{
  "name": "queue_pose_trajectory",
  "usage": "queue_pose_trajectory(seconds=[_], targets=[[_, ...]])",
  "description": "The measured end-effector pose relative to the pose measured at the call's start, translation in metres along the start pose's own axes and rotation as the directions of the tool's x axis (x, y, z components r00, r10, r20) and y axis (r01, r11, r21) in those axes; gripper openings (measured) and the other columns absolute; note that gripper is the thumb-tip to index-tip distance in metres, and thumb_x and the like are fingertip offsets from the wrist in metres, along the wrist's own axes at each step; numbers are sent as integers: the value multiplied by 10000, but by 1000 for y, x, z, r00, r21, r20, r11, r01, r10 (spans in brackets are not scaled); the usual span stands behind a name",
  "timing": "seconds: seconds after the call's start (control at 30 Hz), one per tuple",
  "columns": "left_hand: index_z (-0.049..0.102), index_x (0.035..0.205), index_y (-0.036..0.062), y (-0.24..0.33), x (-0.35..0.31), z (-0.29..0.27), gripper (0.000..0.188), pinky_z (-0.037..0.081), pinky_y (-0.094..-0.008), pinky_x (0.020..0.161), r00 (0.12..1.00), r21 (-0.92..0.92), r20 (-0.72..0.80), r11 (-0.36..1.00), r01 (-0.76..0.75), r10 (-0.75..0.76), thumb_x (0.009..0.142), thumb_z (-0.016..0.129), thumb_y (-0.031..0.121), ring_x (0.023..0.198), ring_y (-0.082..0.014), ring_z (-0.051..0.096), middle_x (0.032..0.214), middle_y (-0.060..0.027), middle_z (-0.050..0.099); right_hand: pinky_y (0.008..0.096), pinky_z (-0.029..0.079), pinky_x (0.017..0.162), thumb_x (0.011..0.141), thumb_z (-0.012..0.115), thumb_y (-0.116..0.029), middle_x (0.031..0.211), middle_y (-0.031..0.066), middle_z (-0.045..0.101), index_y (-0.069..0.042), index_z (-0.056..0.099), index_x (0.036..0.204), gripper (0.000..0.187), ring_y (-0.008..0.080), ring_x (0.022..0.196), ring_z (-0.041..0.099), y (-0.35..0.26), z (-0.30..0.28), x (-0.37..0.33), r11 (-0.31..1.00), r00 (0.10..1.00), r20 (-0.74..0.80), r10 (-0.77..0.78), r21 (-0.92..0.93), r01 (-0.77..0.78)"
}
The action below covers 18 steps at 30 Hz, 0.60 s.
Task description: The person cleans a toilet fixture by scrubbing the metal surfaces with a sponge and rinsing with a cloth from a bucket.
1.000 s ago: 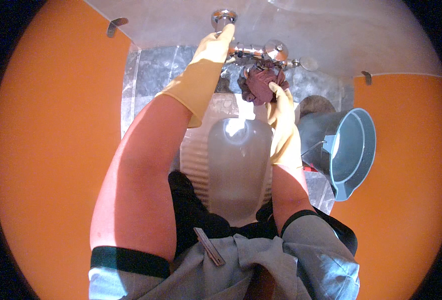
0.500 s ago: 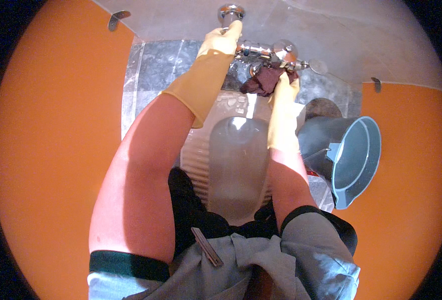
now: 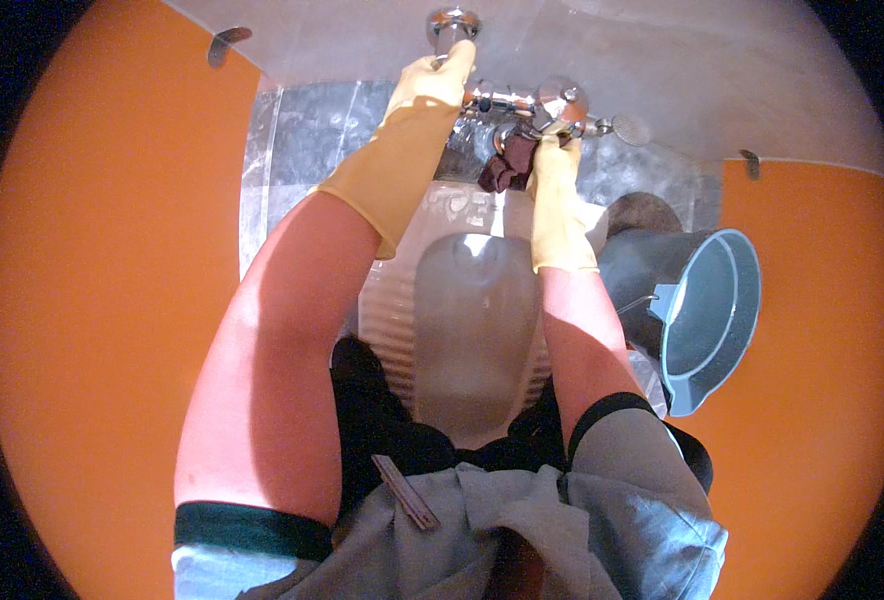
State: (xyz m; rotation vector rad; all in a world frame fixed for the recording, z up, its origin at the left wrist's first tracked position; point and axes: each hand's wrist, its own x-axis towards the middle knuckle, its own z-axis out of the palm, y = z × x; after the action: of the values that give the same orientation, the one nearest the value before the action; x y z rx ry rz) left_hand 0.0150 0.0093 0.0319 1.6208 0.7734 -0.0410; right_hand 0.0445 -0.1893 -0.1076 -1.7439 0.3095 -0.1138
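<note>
Both my hands wear pale yellow rubber gloves. My left hand [image 3: 430,88] is wrapped round a vertical chrome pipe [image 3: 453,38] just below its upper round flange. To its right, my right hand [image 3: 556,165] is closed on a bunched dark maroon cloth [image 3: 514,163], which hangs out to the left of the glove. The cloth lies at the underside of the chrome flush valve [image 3: 565,98]; the right fingertips are partly hidden there. A horizontal chrome pipe [image 3: 502,101] runs from the valve toward my left hand.
Below my hands lies a squat toilet [image 3: 477,330] with ribbed foot areas, wet toward its far end. A blue-grey bucket [image 3: 710,320] leans beside my right forearm. Orange panels [image 3: 112,300] stand on both sides, and a grey wall [image 3: 662,60] closes the far end.
My right hand has shifted slightly up and left under the valve. The cloth looks more bunched and shows less to the right of the glove. My left hand keeps its grip on the pipe.
</note>
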Motion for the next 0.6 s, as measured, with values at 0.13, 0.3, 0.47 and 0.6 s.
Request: queue_pose_trajectory(seconds=[0.13,0.3,0.47,0.6], targets=[[747,1141,21,2,-1,-3,673,501,-391,977,999,17,12,999,-49,48,895,568,621,1048,-285,706,1069,-169,756,381,585,822,983,624,-50,1201,122,667,-46,537,1368,394,242,981,684,-4,-14,-29,935,953,164,256,207,-287],[714,1188,-18,-10,7,-2,747,498,-401,985,996,-72,81,997,-39,45,912,544,654,1087,-310,704,1113,-215,741,348,592,841,967,694,-97,1135,90,736,-80,678,1229,264,200,975,707,-28,-21,-124,878,847,434,306,216,-427],[697,1202,-37,-26,25,1,797,472,-421,1026,981,-43,92,985,-166,169,952,475,687,1142,-358,677,1153,-262,713,366,576,974,972,621,3,1169,83,728,-67,670,1214,256,239,1031,706,-69,-25,-135,539,741,367,562,517,-665],[710,1135,-7,-36,46,-1,672,609,-343,722,969,-86,145,978,-189,200,1001,532,628,860,-206,632,919,-125,631,439,609,983,981,582,-23,1220,145,698,-46,600,1281,302,302,1107,704,-103,-36,-110,404,755,454,473,650,-644]])
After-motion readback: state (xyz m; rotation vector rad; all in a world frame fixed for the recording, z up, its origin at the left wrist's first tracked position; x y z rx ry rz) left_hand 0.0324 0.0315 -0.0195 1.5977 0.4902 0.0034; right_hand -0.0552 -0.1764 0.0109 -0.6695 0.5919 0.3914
